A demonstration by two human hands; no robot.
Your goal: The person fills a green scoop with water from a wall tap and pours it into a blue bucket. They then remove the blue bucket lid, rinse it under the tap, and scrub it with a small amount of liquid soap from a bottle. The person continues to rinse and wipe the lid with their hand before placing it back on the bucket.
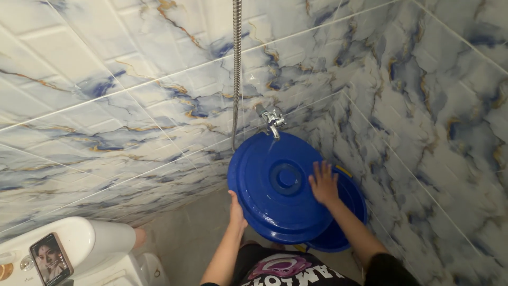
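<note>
A round blue plastic lid [270, 196] is tilted up under a chrome wall tap [273, 121], and water runs from the tap onto its top. My left hand [236, 211] grips the lid's lower left rim. My right hand [323, 184] lies flat with fingers spread on the lid's right face. Behind and below the lid sits a blue bucket [350, 212], partly hidden by it.
Marbled blue-and-white tiled walls meet in a corner behind the tap. A metal shower hose [236, 69] hangs down the wall. A white toilet tank [84, 244] stands at bottom left with a phone [51, 259] lying on it. The floor [185, 238] is grey.
</note>
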